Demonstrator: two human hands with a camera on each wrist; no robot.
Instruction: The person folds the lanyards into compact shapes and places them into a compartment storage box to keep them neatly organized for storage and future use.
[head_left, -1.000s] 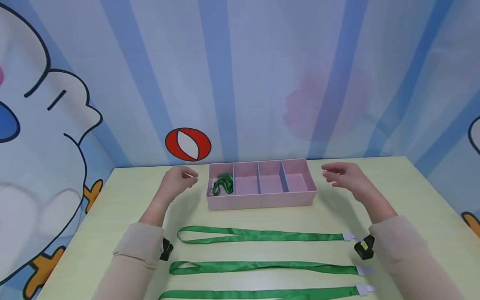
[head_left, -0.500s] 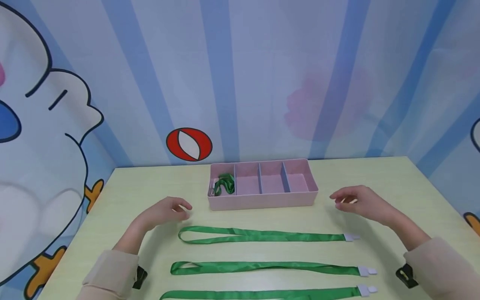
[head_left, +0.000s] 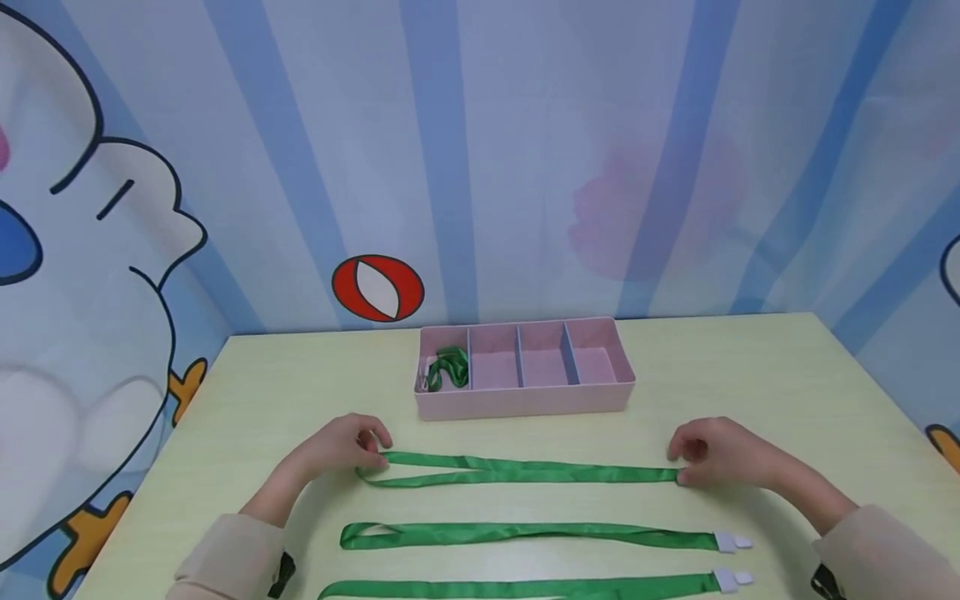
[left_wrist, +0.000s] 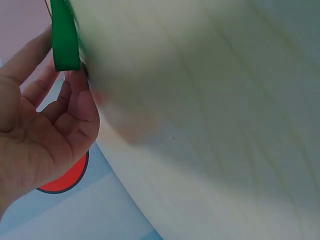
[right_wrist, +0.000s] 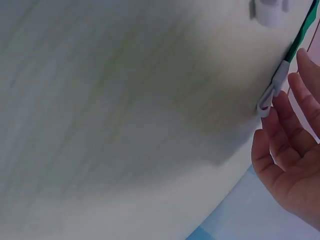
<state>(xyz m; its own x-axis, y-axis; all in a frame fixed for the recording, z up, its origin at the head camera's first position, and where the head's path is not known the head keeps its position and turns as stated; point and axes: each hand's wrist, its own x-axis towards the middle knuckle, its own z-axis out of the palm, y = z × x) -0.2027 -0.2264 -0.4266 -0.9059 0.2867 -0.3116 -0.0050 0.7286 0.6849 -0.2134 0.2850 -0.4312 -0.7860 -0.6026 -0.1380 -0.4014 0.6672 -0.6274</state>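
Observation:
A green lanyard (head_left: pixel 540 472) lies stretched across the table, its loop end to the left. My left hand (head_left: pixel 348 446) is at that loop, thumb and forefinger beside the far strand. In the left wrist view the flat green strap (left_wrist: pixel 66 47) hides the fingertips of the left hand (left_wrist: pixel 45 115); whether they pinch it I cannot tell. My right hand (head_left: pixel 727 454) is at the lanyard's other end and covers the clip in the head view. In the right wrist view the pale clip (right_wrist: pixel 272 87) lies beside the spread, slightly bent fingers (right_wrist: pixel 285 145).
Two more green lanyards, the middle one (head_left: pixel 525 535) and the front one (head_left: pixel 525 588), lie parallel nearer the body. Behind stands a pink divided box (head_left: pixel 525 404), with a folded green lanyard (head_left: pixel 450 367) in its leftmost compartment. A patterned curtain (head_left: pixel 510 167) hangs behind the table.
Both hands have come down from beside the box towards the body, and now reach the two ends of the farthest lanyard. The lanyards and box have stayed in place.

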